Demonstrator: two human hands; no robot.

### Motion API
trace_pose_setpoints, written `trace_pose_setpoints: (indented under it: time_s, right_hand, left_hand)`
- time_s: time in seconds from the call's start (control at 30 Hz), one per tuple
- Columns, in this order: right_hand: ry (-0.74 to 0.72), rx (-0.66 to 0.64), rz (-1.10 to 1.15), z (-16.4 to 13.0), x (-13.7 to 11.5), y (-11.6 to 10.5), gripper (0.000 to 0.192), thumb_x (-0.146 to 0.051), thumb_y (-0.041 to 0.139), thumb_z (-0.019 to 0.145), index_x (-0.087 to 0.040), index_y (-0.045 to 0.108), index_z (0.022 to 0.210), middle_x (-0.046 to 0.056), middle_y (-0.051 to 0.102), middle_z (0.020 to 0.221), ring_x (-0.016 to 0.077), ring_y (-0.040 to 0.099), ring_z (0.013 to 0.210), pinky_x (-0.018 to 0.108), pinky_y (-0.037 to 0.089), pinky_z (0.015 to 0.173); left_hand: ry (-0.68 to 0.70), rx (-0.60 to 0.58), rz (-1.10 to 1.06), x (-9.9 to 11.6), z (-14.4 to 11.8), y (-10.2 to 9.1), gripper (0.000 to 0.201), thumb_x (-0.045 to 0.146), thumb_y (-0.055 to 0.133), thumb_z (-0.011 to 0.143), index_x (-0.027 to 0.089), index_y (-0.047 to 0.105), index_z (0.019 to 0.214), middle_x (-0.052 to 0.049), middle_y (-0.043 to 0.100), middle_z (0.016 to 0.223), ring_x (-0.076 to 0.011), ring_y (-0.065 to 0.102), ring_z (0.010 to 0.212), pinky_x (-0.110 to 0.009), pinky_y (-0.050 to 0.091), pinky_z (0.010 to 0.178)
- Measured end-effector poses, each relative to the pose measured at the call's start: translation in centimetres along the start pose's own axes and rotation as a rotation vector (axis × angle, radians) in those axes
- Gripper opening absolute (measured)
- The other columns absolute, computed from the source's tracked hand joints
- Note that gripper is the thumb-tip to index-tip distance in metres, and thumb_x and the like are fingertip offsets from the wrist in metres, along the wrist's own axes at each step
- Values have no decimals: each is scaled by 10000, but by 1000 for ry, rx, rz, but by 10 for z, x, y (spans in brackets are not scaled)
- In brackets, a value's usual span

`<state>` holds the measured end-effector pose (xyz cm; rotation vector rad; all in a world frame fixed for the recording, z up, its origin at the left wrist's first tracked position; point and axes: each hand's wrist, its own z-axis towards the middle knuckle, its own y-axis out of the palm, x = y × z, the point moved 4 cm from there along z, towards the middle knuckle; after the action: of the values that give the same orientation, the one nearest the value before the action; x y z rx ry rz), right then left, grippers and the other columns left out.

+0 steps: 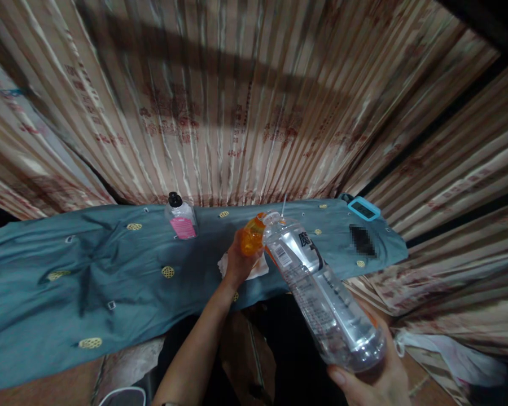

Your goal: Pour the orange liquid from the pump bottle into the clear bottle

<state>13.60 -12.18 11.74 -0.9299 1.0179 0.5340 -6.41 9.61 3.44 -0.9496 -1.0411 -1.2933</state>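
Two hands at work, nearest first; right hand (375, 378) low at the bottom edge, fingers wrapped around the base of a large clear plastic bottle (322, 290), gripped at the fat end and tilted steeply so that the open neck points up and away toward the other hand, apparently for pouring; label with dark lettering turned upward, little or no liquid visible inside, hard to tell; left hand (237, 262) further out at the end of a bare forearm, closed around a small orange bottle (253, 235), held just at the mouth of the clear one, the two openings touching or very nearly so, seemingly to line one up with the other; beneath that hand a crumpled white tissue (245, 269) lying on the blue-green cloth (88, 270), perhaps there to catch drips; cloth dotted with small yellow patches and spread over a low surface; further back near the cloth's far edge, a small clear bottle with a pink label and black cap (180, 217), upright and well apart from both hands; off to the right at the cloth's corner, a small device with a turquoise frame (364, 209); behind everything, striped printed curtains (254, 113) hanging as a backdrop.
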Motion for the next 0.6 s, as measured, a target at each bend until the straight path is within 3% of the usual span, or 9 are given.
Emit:
trace_pose_setpoints:
  time_s: [0.6]
  right_hand:
    - [13,38,51,-2,-10,6,862,-657,812,611,-201,546,1293,97,695,1195,302,694,1110,343,557,937]
  left_hand:
    - [-26,-12,43,2,-1,-3,503,336,771,700,204,534,1124,-36,694,992,-179,678,835,-286,559,733]
